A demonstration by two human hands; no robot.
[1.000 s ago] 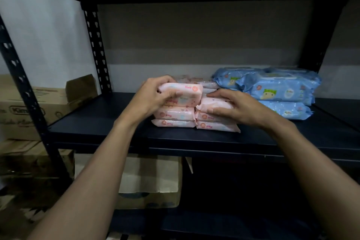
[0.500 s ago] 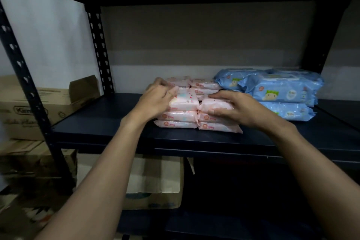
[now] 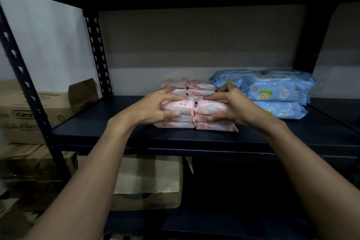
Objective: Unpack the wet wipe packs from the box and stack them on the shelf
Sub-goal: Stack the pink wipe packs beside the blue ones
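Note:
Two front stacks of pink wet wipe packs [image 3: 194,122] stand side by side on the dark shelf [image 3: 116,128], with more pink packs [image 3: 187,84] stacked behind them. My left hand [image 3: 157,106] clasps the top pack of the left front stack [image 3: 181,106], fingers over its top and thumb at its front. The top pack of the right front stack [image 3: 210,108] is held the same way by my right hand [image 3: 231,104]. The two top packs touch in the middle.
A pile of larger blue wipe packs [image 3: 276,93] lies right of the pink ones. An open cardboard box [image 3: 148,183] sits on the lower shelf below. More cardboard boxes [image 3: 29,115] stand left, outside the perforated upright [image 3: 25,84].
My left hand set its pink pack down onto the left front stack and now grips it from the side. My right hand shifted from resting flat to clasping the right top pack.

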